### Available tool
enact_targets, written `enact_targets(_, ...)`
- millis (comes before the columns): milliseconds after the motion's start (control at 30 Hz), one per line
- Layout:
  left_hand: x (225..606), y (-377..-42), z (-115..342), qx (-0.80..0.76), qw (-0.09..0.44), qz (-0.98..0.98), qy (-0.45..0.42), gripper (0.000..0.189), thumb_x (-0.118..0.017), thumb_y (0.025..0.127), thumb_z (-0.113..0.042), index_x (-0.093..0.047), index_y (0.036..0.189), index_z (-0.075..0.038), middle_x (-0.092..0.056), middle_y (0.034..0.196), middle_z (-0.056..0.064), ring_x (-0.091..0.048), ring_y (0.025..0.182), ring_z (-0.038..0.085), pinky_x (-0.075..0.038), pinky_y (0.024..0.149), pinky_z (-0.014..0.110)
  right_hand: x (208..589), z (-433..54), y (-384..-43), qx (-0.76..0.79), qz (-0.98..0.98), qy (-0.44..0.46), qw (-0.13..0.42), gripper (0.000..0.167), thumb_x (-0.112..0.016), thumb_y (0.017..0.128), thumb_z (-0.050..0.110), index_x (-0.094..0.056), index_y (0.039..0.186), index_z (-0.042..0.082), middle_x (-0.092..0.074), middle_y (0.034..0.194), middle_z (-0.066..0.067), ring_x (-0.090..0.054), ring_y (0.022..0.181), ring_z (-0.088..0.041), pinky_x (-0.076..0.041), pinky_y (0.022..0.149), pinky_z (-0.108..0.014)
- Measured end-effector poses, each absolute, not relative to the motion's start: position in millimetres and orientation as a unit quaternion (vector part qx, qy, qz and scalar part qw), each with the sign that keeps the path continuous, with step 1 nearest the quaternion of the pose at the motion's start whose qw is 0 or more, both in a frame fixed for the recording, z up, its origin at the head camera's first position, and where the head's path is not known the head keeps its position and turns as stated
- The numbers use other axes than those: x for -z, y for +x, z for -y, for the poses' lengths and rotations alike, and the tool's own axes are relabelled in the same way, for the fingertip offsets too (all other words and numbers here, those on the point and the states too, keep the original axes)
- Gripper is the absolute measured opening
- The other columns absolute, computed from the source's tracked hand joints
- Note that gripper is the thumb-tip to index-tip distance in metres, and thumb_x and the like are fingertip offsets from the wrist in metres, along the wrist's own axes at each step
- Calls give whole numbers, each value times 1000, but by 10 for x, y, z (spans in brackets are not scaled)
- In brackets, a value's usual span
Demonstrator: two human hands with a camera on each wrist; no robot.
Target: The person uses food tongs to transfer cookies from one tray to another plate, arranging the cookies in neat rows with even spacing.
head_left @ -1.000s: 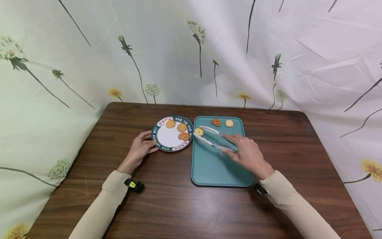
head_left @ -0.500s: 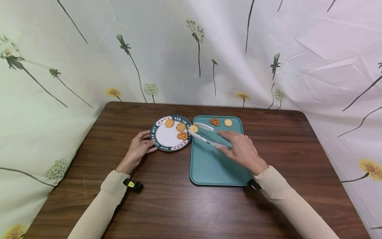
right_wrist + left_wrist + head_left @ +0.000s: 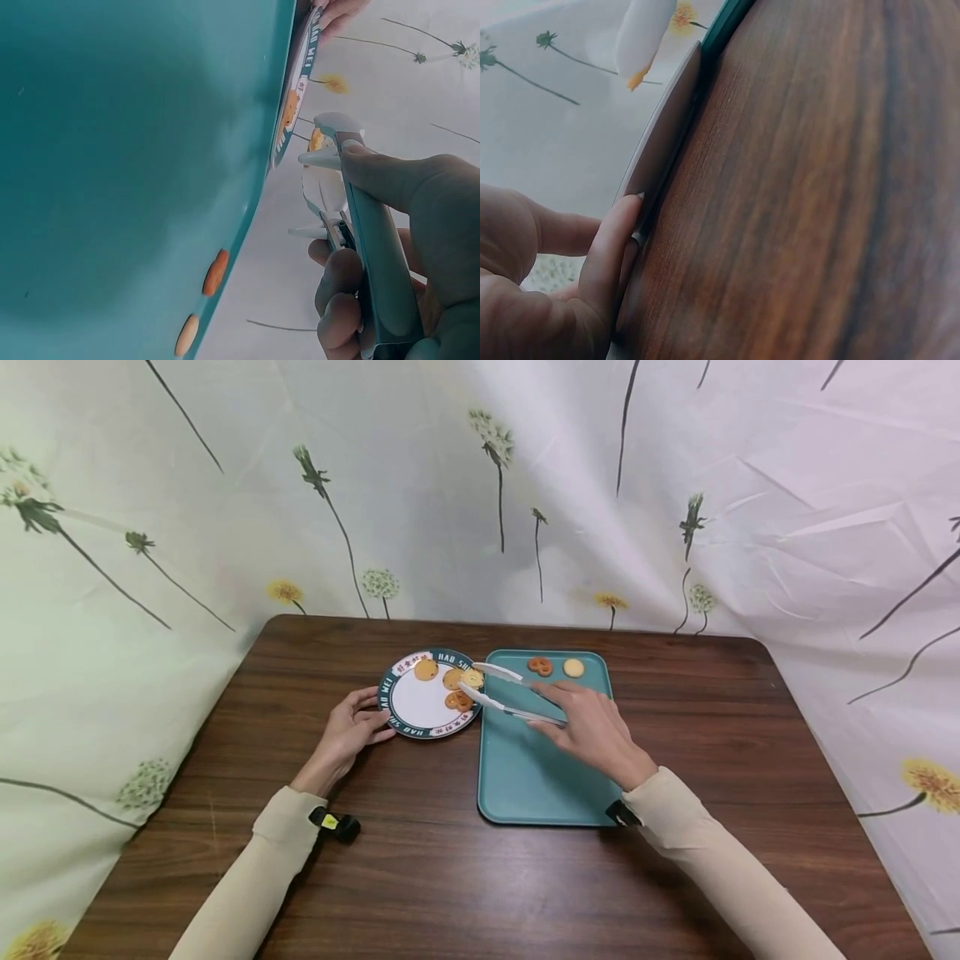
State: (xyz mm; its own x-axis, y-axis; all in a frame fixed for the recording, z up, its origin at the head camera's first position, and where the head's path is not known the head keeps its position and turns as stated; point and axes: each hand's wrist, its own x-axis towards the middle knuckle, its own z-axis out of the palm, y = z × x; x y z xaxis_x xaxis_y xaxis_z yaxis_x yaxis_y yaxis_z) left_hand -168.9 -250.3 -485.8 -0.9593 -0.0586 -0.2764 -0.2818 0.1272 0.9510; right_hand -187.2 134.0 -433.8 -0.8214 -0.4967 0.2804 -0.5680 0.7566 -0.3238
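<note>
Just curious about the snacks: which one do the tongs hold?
The yellow cookie, pinched between the tips of the tongs over the plate; three others lie on the plate, two on the tray.

ITEM LAYOUT

- On your brown wood-grain table (image 3: 435,885), a round white plate with a dark green rim (image 3: 416,703) lies just left of a rectangular teal tray (image 3: 532,777).
- Your left hand (image 3: 351,725) is at the plate's left rim.
- On the plate: a round golden-brown cookie (image 3: 426,670) at the rear, a second round golden-brown cookie (image 3: 452,680) to its right, and an orange-brown pretzel (image 3: 458,702) in front of the second.
- Your right hand (image 3: 596,731), above the tray, holds silver metal tongs (image 3: 501,673); a pale yellow cookie (image 3: 472,678) sits between their tips, above the plate's right side.
- Near the tray's rear edge, a reddish-brown pretzel (image 3: 539,666) lies left of a round cream biscuit (image 3: 573,668).
</note>
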Motion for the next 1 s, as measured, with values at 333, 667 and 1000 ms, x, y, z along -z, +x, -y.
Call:
enact_targets(333,4871,-1698,2509,-657,84,-741,-112,62,-53,108,-5,-25,163,-4,-34,157,25,-64,104,7,-65,91,23,4351,-1190,-1883,-202,928,302,80,54,-77,95,44,-65,143,23,-74,127,-7,-49,55,-9,-35,40,-22)
enact_targets(667,4902,-1693,2524,-661,79,-739,-109,61,-52,107,-4,-26,162,-2,-34,156,26,-65,102,6,-65,91,23,4398,-1017,-1913,-198,929,306,58,53,-76,95,46,-65,143,24,-73,130,-3,-69,82,-17,-50,52,-26)
enact_targets(1000,4899,-1712,2521,-662,83,-735,-118,62,-54,107,-5,-26,162,-3,-35,157,25,-64,104,7,-65,91,22,4443,-854,-1932,-198,928,312,42,54,-75,96,46,-64,144,27,-74,128,-2,-65,74,-15,-44,47,-24)
